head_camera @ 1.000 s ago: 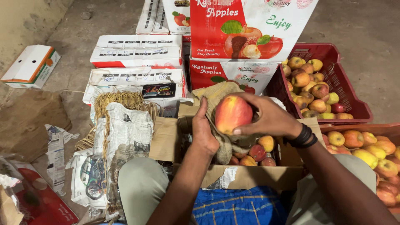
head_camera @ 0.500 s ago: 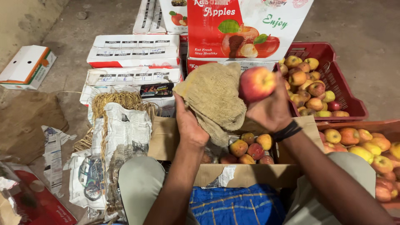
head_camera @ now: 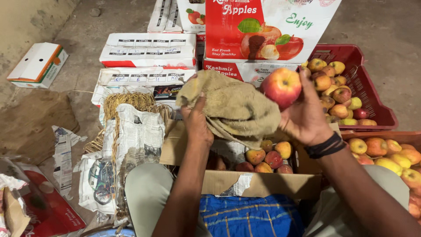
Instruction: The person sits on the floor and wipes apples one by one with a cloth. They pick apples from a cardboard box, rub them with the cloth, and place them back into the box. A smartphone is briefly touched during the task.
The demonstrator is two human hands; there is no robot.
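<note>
Apple (head_camera: 281,87): red-yellow, raised, gripped in right hand (head_camera: 307,116) fingers. Burlap cloth (head_camera: 228,107): clutched by left hand (head_camera: 197,125) beside it. Cardboard box (head_camera: 258,182) below, red crate (head_camera: 366,94) behind: both hold apples.

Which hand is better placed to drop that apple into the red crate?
Right, probably. The right hand already grips the apple and hovers beside the red crate on that side. The left hand is holding the brown cloth, farther from the crate.
</note>
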